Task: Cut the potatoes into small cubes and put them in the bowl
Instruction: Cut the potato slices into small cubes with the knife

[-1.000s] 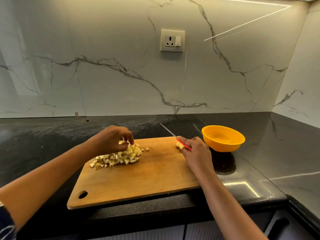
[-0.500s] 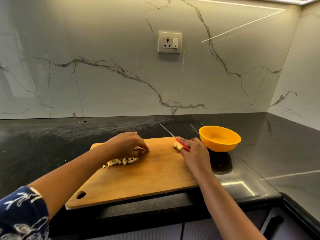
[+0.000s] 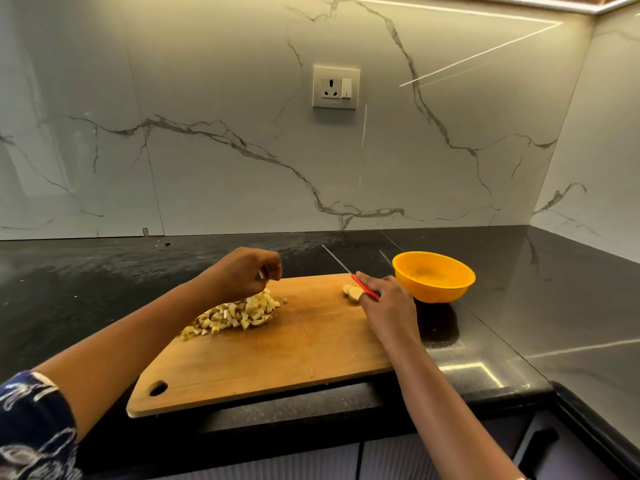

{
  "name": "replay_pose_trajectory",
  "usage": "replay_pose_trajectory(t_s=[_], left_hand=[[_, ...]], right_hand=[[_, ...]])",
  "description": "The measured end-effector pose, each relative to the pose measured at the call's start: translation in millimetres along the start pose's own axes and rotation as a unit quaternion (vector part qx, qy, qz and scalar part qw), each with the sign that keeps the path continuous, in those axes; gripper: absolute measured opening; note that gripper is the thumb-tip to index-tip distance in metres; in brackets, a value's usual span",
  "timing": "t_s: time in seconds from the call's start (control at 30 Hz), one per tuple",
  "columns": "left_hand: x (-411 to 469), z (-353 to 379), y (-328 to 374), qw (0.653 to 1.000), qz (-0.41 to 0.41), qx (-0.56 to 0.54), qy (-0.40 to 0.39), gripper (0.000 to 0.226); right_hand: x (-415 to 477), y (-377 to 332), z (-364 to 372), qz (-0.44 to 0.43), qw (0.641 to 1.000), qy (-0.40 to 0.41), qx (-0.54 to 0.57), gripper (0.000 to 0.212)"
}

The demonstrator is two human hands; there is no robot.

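The board (image 3: 277, 358) lies close to the front edge of the surface (image 3: 519, 306), its hanging hole at 7 o'clock. There is little margin on that side, so a hard push toward the person could tip it off.

The cubes (image 3: 239, 313) are heaped at 9 to 10 o'clock on the board, and a few strays trail toward its left edge. They look light, damp and loose. A pinch would lift only a few, so cupped fingers, or a scrape along the wood, would likely serve better.

The left hand (image 3: 242, 271) hovers just above the heap with curled fingers. Whether a cube sits between thumb and finger I cannot tell.

The middle of the board is bare from 3 to 6 o'clock, which gives room to sweep.

The right hand (image 3: 388, 303) grips the red handle of the knife (image 3: 349, 275) at 2 o'clock, with the thin blade pointing to 11. Its fingers are touching the slices (image 3: 353, 292), which lie flat and uncut. These are probably stiff but slick, so they are best pinned from above with the fingertips tucked back.

The bowl (image 3: 434, 277) stands on the surface just past the board's right corner at 2 o'clock. It appears empty, and it looks light enough to skid if knocked.

Dark surface runs free behind to the wall, which carries a socket (image 3: 336, 87).
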State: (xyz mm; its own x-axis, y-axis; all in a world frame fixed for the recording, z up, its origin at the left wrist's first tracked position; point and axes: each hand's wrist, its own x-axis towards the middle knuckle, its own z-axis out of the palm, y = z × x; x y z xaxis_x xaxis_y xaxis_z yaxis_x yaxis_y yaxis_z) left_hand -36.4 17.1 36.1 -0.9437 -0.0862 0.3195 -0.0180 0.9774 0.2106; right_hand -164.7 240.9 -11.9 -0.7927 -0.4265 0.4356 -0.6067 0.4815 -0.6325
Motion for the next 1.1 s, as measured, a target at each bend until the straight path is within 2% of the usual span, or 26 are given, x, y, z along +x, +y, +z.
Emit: replay_pose_trajectory(t_s=[0.1,0.23,0.43,0.5,0.6,0.73,0.9,1.1], left_hand=[[6.6,4.1,5.7,0.998,-0.031,-0.043,-0.038,0.032],[8.9,3.4,6.3,0.997,-0.041,-0.063,-0.012,0.018],[8.6,5.8,7.9,0.992,-0.055,-0.111,0.003,0.039],[12.9,9.9,12.0,0.991,-0.057,-0.118,-0.004,0.037],[29.4,21.0,23.4,0.994,-0.047,-0.092,-0.016,0.029],[61.1,38.9,52.7,0.996,-0.023,-0.048,-0.073,0.046],[95.8,63.7,83.4,0.983,-0.009,0.098,-0.152,0.061],[112.9,63.8,86.7,0.982,-0.008,0.053,-0.183,0.045]], right_hand=[[0.0,0.6,-0.1,0.005,1.0,0.003,0.009,0.044],[0.0,1.9,-2.1,0.015,0.999,0.019,0.036,0.043],[0.1,5.6,-4.5,0.027,0.997,0.036,0.065,0.042],[0.1,6.4,-5.4,0.033,0.996,0.042,0.068,0.042],[0.6,6.2,-6.6,0.043,0.994,0.059,0.077,0.041],[1.2,8.4,-7.4,0.037,0.993,0.069,0.086,0.041],[3.7,11.9,-7.8,0.021,0.994,0.065,0.082,0.041],[4.4,13.8,-7.5,0.007,0.995,0.062,0.079,0.041]])
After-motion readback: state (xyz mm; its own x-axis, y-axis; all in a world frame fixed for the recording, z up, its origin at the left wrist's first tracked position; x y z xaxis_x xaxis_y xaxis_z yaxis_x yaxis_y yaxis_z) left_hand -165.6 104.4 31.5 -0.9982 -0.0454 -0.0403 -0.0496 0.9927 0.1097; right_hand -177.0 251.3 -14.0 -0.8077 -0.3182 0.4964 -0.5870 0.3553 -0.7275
